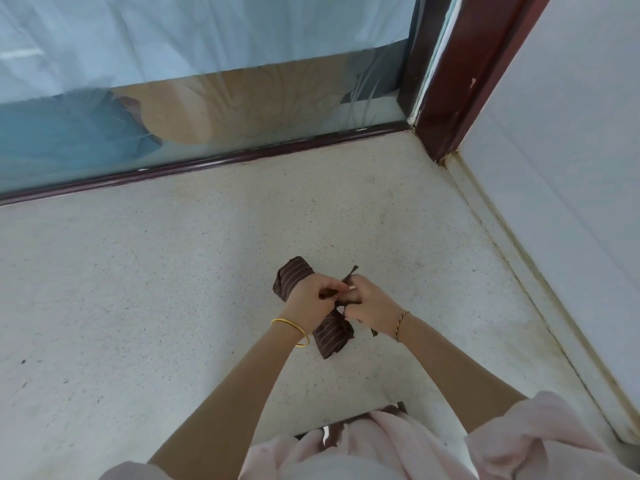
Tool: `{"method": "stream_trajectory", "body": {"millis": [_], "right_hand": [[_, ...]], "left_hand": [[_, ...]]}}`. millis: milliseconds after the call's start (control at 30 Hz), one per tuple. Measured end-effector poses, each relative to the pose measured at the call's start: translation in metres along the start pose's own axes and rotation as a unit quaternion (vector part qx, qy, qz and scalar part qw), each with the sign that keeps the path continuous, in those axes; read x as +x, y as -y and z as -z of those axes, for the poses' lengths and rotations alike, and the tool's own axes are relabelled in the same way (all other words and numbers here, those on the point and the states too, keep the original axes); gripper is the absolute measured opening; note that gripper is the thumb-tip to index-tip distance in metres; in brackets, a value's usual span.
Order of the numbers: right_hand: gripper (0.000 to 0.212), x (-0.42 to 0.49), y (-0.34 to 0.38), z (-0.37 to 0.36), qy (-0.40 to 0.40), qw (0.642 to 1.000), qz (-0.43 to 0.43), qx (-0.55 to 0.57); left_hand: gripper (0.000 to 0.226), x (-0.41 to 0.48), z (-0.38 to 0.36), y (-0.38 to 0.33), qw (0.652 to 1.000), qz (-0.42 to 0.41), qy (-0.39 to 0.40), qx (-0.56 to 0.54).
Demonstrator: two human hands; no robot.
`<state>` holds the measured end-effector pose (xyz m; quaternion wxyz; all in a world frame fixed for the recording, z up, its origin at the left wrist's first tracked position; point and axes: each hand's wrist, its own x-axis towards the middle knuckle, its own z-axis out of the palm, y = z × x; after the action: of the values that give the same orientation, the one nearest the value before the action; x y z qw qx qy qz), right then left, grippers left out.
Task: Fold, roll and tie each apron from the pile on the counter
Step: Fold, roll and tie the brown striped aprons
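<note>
Brown striped apron roll [295,276] lies on counter [138,271] beneath left hand [311,299] and right hand [372,304], fingers [333,285] pinching its tie [350,273].

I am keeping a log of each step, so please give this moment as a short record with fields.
apron: brown striped, rolled, lying on the speckled counter
left hand: pinches the strap over the roll's middle
right hand: pinches the strap; one end sticks up
step: tying; knot hidden by the hands
wrists: gold bangle left, thin bracelet right
</note>
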<state>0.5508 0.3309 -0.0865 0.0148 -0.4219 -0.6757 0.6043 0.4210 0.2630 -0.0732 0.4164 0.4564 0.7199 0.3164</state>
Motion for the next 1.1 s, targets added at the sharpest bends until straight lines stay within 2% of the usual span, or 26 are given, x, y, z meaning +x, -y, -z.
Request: {"method": "stream_trajectory", "body": {"millis": [200, 300, 367, 433, 500, 533, 600, 667, 733, 867, 967, 1100], "right_hand": [[0.017, -0.003, 0.004, 0.017, -0.064, 0.998, 0.002, -0.012], [0.017, -0.005, 0.01, 0.022, -0.063, 0.995, 0.032, -0.064], [0.014, -0.005, 0.015, 0.02, -0.054, 0.995, 0.059, -0.06], [0.006, -0.002, 0.015, 0.018, -0.111, 0.992, 0.046, 0.031], [0.013, 0.002, 0.012, 0.019, -0.177, 0.978, 0.0, 0.11], [0.022, 0.004, 0.008, 0.02, -0.173, 0.98, -0.022, 0.092], [0.035, 0.004, 0.002, 0.017, -0.08, 0.995, -0.045, 0.033], [0.028, 0.005, -0.003, 0.01, -0.015, 0.999, -0.043, 0.011], [0.012, 0.005, -0.005, 0.005, -0.037, 0.998, -0.033, 0.025], [0.009, 0.007, -0.003, 0.001, -0.098, 0.993, -0.027, 0.067], [0.01, 0.007, -0.005, 0.0, -0.129, 0.99, 0.002, 0.054], [0.019, 0.003, -0.008, -0.002, -0.092, 0.994, 0.054, -0.029]], "left_hand": [[0.023, 0.016, -0.012, 0.002, 0.978, -0.014, 0.039, 0.204], [0.012, 0.021, -0.013, -0.001, 0.966, -0.025, 0.056, 0.252], [0.016, 0.022, -0.013, -0.004, 0.97, -0.02, 0.053, 0.236], [0.023, 0.02, -0.009, -0.003, 0.979, -0.024, 0.04, 0.198], [0.025, 0.018, -0.005, -0.001, 0.985, -0.028, 0.045, 0.167], [0.024, 0.018, -0.003, -0.001, 0.986, -0.027, 0.05, 0.155], [0.027, 0.018, -0.001, 0.001, 0.988, -0.032, 0.055, 0.137], [0.031, 0.018, 0.001, 0.002, 0.991, -0.023, 0.049, 0.121], [0.025, 0.017, 0.002, 0.002, 0.994, -0.006, 0.028, 0.101], [0.011, 0.017, 0.004, 0.0, 0.997, 0.055, -0.054, 0.009], [0.01, 0.019, 0.008, -0.002, 0.995, 0.083, -0.047, -0.03], [0.005, 0.02, 0.012, -0.002, 0.997, 0.075, -0.014, -0.026]]}}
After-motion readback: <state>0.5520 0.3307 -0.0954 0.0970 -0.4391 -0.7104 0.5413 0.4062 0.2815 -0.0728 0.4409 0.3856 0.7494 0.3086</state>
